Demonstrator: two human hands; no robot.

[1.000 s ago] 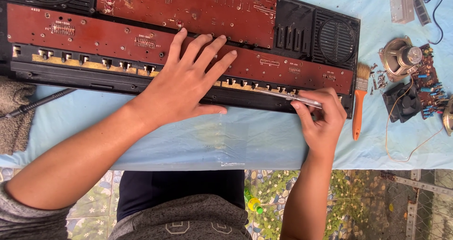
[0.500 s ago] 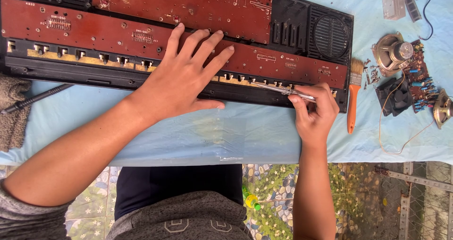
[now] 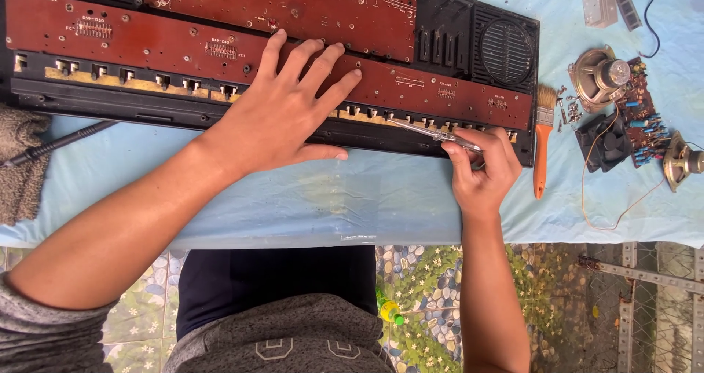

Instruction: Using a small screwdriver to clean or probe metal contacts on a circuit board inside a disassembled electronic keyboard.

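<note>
An opened electronic keyboard (image 3: 88,101) lies across the table, its long reddish-brown circuit board (image 3: 147,43) facing up. My left hand (image 3: 282,112) rests flat on the board with fingers spread, pressing it near the middle. My right hand (image 3: 480,167) grips thin metal tweezers (image 3: 422,129), whose tips point left at the row of contacts along the keyboard's front edge. A second reddish board (image 3: 293,6) sits behind the first, beside a round speaker grille (image 3: 506,50).
A paintbrush with an orange handle (image 3: 541,149) lies right of the keyboard. Loose speakers (image 3: 598,76), a small circuit board with coloured parts (image 3: 642,101) and wires sit at the far right. A grey cloth (image 3: 18,160) and black cable (image 3: 51,147) lie left. Light-blue table cover (image 3: 381,204).
The view has shifted slightly. My right hand with the tweezers has moved a little left along the front edge. My left hand stays flat on the board.
</note>
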